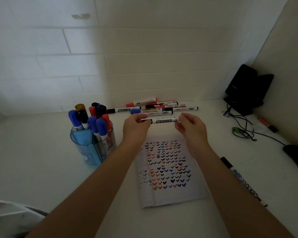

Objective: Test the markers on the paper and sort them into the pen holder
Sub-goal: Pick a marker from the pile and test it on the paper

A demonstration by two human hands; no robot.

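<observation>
Since both hands are on the same marker (162, 121) right now, this is the uncapping bit, so here's how I'd go about it. Left hand (136, 127) is pinched on the black cap end, right hand (190, 127) is pinched on the other end, and the marker sits level in the air just past the far edge of the paper (169, 170). Best move, I think, is a straight pull apart with no twisting, keeping the cap in my left fingers so it doesn't roll off the desk (41, 169).

Paper's already packed with little check marks, so I'd aim for a bare strip near its bottom edge, otherwise a faint line gets lost in the mess.

Pen holder (93, 143) is just left of the paper and pretty full, so I'd recap firmly first, then slot it in tip down. Untested pile (155, 107) lies beyond the paper, against the wall.
</observation>
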